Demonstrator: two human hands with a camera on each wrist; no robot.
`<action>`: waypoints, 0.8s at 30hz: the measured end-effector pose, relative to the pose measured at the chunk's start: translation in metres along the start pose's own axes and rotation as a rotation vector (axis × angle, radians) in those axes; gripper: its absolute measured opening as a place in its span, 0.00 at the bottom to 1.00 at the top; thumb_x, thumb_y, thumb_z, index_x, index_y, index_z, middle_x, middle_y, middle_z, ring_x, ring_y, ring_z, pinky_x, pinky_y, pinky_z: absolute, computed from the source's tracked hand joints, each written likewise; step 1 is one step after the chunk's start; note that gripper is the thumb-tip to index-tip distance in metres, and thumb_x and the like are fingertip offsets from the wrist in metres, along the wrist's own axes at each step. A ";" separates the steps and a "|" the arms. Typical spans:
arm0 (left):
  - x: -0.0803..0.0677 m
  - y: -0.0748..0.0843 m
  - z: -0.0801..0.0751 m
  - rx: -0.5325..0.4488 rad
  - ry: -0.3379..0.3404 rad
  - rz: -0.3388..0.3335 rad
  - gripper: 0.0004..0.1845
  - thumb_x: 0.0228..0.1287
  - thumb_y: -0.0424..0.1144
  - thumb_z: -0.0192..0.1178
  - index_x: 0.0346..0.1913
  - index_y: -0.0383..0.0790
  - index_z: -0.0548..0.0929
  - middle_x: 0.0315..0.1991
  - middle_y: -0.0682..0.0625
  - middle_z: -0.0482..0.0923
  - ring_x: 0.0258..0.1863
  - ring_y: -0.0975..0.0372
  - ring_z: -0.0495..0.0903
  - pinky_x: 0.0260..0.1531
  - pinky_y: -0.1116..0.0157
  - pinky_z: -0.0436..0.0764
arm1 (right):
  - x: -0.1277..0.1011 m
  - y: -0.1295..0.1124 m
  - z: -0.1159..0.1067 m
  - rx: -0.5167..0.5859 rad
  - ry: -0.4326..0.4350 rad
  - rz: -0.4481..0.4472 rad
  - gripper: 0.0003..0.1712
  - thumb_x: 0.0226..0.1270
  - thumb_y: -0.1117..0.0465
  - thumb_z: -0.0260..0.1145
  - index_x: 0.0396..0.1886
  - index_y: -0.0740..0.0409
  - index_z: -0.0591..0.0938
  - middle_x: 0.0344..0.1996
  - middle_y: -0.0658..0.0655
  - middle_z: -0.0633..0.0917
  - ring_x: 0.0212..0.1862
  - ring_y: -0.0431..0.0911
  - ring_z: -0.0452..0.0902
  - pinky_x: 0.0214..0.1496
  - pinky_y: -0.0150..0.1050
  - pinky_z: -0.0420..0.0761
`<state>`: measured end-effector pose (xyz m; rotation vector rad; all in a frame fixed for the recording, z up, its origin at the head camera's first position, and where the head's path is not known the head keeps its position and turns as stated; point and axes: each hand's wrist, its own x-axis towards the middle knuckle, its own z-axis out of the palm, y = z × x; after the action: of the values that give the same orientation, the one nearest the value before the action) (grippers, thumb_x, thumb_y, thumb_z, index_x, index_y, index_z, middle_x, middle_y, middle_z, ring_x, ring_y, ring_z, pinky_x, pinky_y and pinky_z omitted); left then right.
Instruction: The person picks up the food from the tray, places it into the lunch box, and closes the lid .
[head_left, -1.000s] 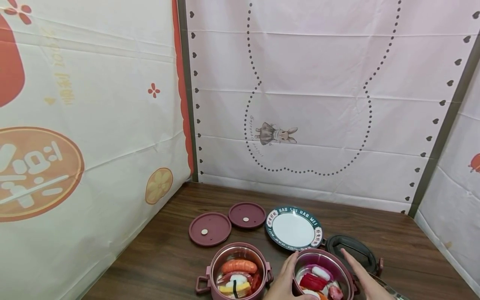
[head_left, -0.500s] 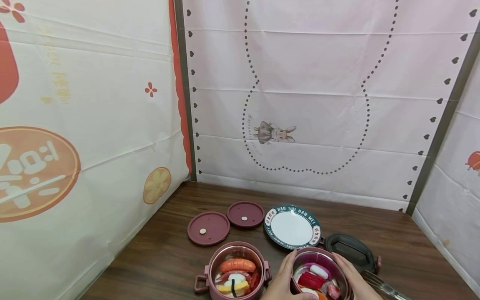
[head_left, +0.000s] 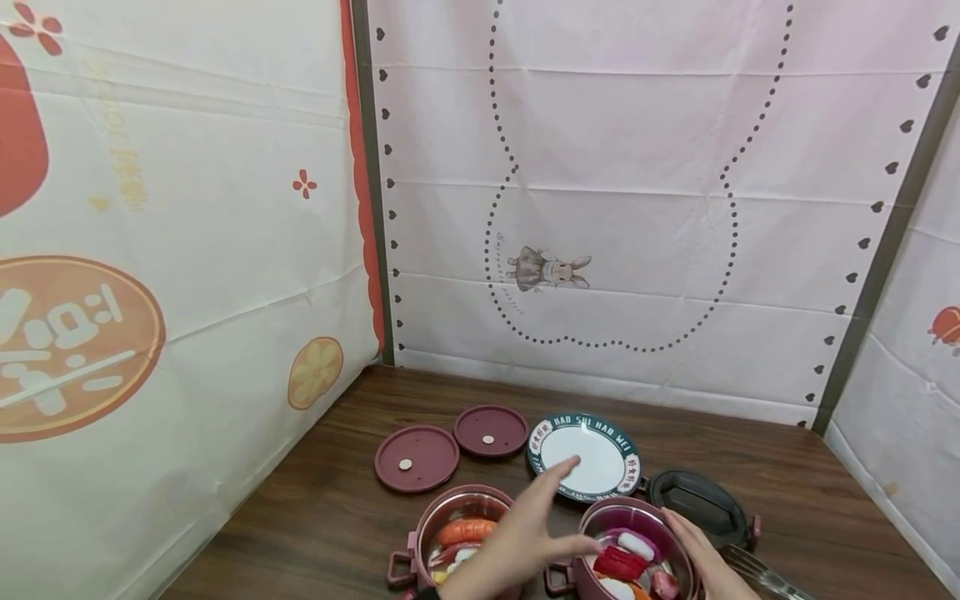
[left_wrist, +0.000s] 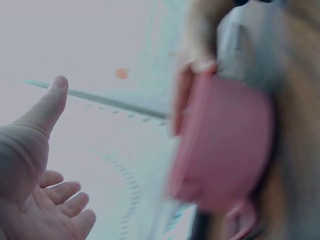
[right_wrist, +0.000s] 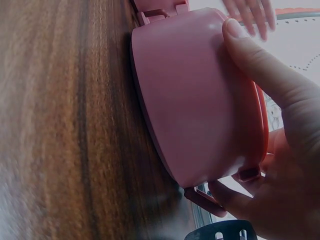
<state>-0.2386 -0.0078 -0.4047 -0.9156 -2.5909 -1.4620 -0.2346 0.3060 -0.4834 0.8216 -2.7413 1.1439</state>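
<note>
Right pot (right_wrist: 192,95): on the table (head_left: 300,542), food-like pieces (head_left: 622,564) inside; I judge it wants level, steady handling.
Left hand (head_left: 522,532): released, fingers spread, apart from the pot; I'd brace the opposite side with it.
Right hand (head_left: 708,558): grasping the pot's side; I'd press evenly.
Plate lettering (head_left: 588,422): I read "HAO SHI HAO WEI".
Curtain script (head_left: 501,258): looks like "Enjoyable"; the rest beats me.

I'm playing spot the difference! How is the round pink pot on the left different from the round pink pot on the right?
The left pot holds a thick orange sausage; the right pot holds a dark red piece and a white one. The right hand grips the right pot; the left pot is ungripped, partly hidden by the left hand. Both are round and pink with shiny insides.
</note>
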 end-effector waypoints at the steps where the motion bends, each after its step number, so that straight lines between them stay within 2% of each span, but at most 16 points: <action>1: 0.000 0.001 -0.011 0.016 0.023 0.023 0.51 0.54 0.56 0.72 0.78 0.55 0.57 0.77 0.48 0.60 0.74 0.50 0.63 0.70 0.45 0.66 | 0.001 -0.003 -0.001 -0.006 -0.003 0.012 0.59 0.51 0.55 0.77 0.78 0.62 0.55 0.72 0.61 0.63 0.64 0.25 0.56 0.47 0.43 0.84; 3: 0.000 0.000 -0.036 0.031 0.064 0.052 0.51 0.53 0.55 0.72 0.78 0.53 0.58 0.77 0.49 0.61 0.75 0.51 0.63 0.71 0.45 0.64 | 0.001 -0.005 -0.002 0.002 -0.026 0.052 0.59 0.50 0.54 0.78 0.76 0.65 0.55 0.71 0.71 0.62 0.64 0.25 0.57 0.47 0.47 0.85; 5: 0.000 -0.002 -0.062 0.038 0.108 0.066 0.49 0.54 0.53 0.72 0.77 0.52 0.60 0.77 0.48 0.61 0.75 0.51 0.62 0.72 0.44 0.63 | 0.002 -0.006 -0.004 0.003 -0.053 0.089 0.60 0.51 0.52 0.78 0.77 0.65 0.54 0.71 0.77 0.60 0.64 0.29 0.58 0.47 0.51 0.85; 9: 0.002 -0.017 -0.113 0.110 0.196 0.046 0.44 0.57 0.49 0.72 0.76 0.51 0.64 0.76 0.49 0.63 0.75 0.51 0.63 0.72 0.45 0.63 | 0.002 0.000 -0.004 0.008 -0.047 0.086 0.61 0.51 0.52 0.78 0.77 0.64 0.53 0.71 0.75 0.59 0.65 0.30 0.57 0.47 0.49 0.85; 12: 0.000 -0.039 -0.143 0.202 0.245 0.020 0.41 0.59 0.47 0.71 0.75 0.49 0.66 0.74 0.45 0.65 0.73 0.48 0.65 0.70 0.44 0.66 | 0.001 0.006 -0.001 -0.013 -0.020 0.034 0.59 0.51 0.55 0.78 0.77 0.62 0.54 0.70 0.75 0.61 0.65 0.24 0.54 0.46 0.47 0.85; 13: -0.001 -0.049 -0.152 0.236 0.257 0.017 0.40 0.60 0.47 0.71 0.74 0.47 0.66 0.74 0.44 0.66 0.73 0.47 0.65 0.68 0.43 0.67 | 0.001 0.007 0.000 -0.014 -0.008 0.023 0.59 0.51 0.55 0.78 0.77 0.60 0.55 0.69 0.74 0.62 0.61 0.17 0.50 0.46 0.46 0.85; 17: -0.010 -0.089 -0.179 0.330 0.273 -0.056 0.37 0.61 0.48 0.69 0.73 0.46 0.69 0.72 0.43 0.69 0.71 0.45 0.67 0.65 0.42 0.71 | 0.001 0.005 0.001 -0.021 0.010 -0.010 0.58 0.51 0.57 0.78 0.78 0.58 0.55 0.68 0.75 0.63 0.60 0.15 0.49 0.45 0.45 0.84; 19: -0.016 -0.110 -0.189 0.405 0.260 -0.081 0.34 0.62 0.45 0.69 0.70 0.42 0.72 0.70 0.41 0.71 0.70 0.44 0.69 0.64 0.42 0.72 | 0.001 -0.001 0.000 0.040 -0.010 0.044 0.58 0.52 0.55 0.77 0.78 0.56 0.54 0.70 0.72 0.61 0.59 0.14 0.48 0.47 0.47 0.85; 22: -0.025 -0.138 -0.197 0.539 0.212 -0.126 0.29 0.62 0.38 0.69 0.66 0.37 0.76 0.66 0.38 0.74 0.65 0.43 0.73 0.62 0.44 0.74 | 0.002 -0.003 0.000 0.046 -0.008 0.039 0.58 0.52 0.57 0.77 0.78 0.58 0.55 0.69 0.73 0.61 0.61 0.17 0.51 0.47 0.45 0.84; 24: -0.030 -0.153 -0.199 0.609 0.158 -0.163 0.25 0.61 0.34 0.69 0.62 0.35 0.79 0.63 0.38 0.77 0.62 0.43 0.76 0.60 0.45 0.75 | 0.002 0.003 0.003 0.034 0.001 0.026 0.59 0.51 0.57 0.77 0.79 0.56 0.54 0.68 0.72 0.62 0.61 0.17 0.50 0.47 0.42 0.84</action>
<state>-0.3406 -0.2380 -0.4209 -0.4989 -2.7672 -0.6402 -0.2374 0.3048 -0.4864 0.7910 -2.7464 1.1990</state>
